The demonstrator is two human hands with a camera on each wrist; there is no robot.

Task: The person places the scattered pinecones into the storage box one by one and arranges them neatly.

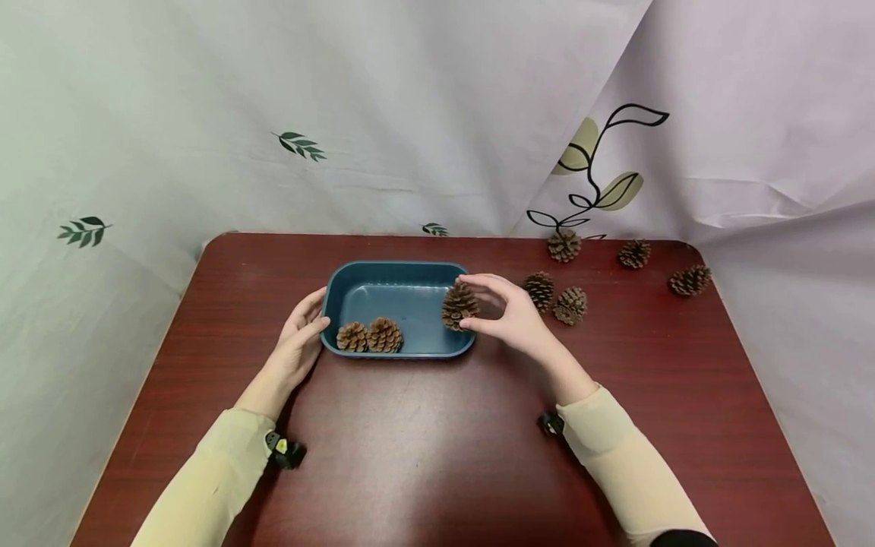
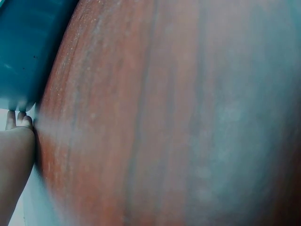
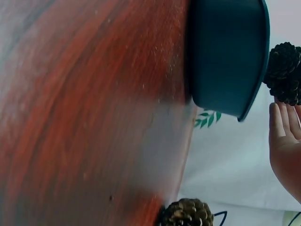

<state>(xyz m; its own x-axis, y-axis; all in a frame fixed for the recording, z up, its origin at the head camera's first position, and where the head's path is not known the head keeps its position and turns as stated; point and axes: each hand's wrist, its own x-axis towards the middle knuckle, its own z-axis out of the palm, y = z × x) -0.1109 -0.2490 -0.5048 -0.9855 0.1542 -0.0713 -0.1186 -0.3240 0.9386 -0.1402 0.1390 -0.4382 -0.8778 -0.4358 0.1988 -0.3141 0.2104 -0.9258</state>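
Note:
A blue rectangular tub rests on the table, with two pine cones lying at its front left, one pine cone beside another pine cone. My left hand grips the tub's left end, thumb at the rim; in the left wrist view its fingers touch the tub's wall. Over the tub's right end, my right hand pinches an upright pine cone between thumb and fingers. The right wrist view shows this pine cone above the rim.
Right of the tub lie several more pine cones: one pair, a pine cone and a pine cone, is close behind my right hand. Others sit near the back edge, up to a pine cone at the corner. A pale curtain hangs behind the dark red table.

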